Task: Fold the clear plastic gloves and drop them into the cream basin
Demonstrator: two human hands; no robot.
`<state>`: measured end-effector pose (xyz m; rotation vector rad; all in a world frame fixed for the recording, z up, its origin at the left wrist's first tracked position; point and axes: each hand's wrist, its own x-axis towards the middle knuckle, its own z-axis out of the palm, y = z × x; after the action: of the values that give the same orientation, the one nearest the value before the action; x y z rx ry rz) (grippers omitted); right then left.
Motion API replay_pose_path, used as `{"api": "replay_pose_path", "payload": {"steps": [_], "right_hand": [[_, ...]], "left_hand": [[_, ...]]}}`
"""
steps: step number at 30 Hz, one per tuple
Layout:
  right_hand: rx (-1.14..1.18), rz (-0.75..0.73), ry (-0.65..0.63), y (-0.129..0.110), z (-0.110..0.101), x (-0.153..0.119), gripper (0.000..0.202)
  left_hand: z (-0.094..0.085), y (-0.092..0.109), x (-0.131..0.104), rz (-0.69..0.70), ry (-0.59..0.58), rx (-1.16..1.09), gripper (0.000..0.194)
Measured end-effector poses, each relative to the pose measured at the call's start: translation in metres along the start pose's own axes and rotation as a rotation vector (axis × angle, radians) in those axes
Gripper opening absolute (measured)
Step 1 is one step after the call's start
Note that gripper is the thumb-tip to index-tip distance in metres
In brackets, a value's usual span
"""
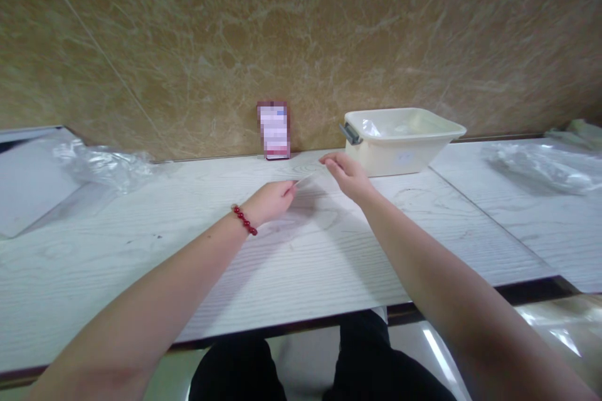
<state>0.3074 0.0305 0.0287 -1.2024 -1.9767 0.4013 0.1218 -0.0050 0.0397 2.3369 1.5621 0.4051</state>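
At the far left of our table [324, 263] we see a white box [37, 185], partly out of frame, with crumpled plastic [110, 166] lying against its right side. Next comes our left forearm, reaching in from below with a red bead bracelet [244, 220] at the wrist. Behind our left hand [274, 199], a phone [274, 131] leans upright against the marbled wall [211, 44], its screen blurred out. Our left thumb and fingers are pinched together on the near edge of a thin clear film [308, 180], which spans the gap between our two hands, just above the table. To its right is our right hand [348, 177], fingers stretched toward the film's other end; we cannot tell whether they grip it. Just behind that hand stands a cream tub [395, 156], a grey latch [350, 134] on its left end and clear plastic showing inside. Farther right, past a seam in the table, lies a clear bag [550, 166].
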Motion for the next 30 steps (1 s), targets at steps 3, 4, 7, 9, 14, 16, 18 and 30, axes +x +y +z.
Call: {"api": "replay_pose_path", "payload": {"steps": [3,4,7,9,14,16,18,30], "right_hand": [[0.213,0.216,0.05,0.009,0.005,0.007,0.058],[0.278,0.265,0.026,0.011,0.006,0.008,0.062],[0.394,0.34,-0.161,0.011,0.007,0.008,0.072],[0.431,0.343,-0.306,0.005,0.005,0.004,0.076],[0.538,0.414,-0.564,-0.013,0.0,-0.005,0.069],[0.61,0.484,-0.629,-0.018,-0.001,-0.007,0.062],[0.714,0.555,-0.665,-0.018,0.001,-0.008,0.047],[0.984,0.743,-0.672,-0.006,0.02,-0.012,0.014]], "left_hand": [[-0.026,0.011,-0.009,-0.014,-0.025,-0.414,0.034],[-0.033,0.014,-0.012,-0.009,-0.044,-0.58,0.034],[-0.047,0.015,-0.018,-0.047,-0.09,-0.939,0.035],[-0.047,0.008,-0.02,-0.109,-0.086,-1.049,0.035],[-0.025,-0.019,-0.022,-0.337,-0.104,-1.172,0.032],[-0.016,-0.027,-0.023,-0.401,-0.109,-1.26,0.029],[-0.008,-0.033,-0.023,-0.448,-0.124,-1.367,0.024],[0.007,-0.047,-0.017,-0.472,-0.157,-1.612,0.022]]}}
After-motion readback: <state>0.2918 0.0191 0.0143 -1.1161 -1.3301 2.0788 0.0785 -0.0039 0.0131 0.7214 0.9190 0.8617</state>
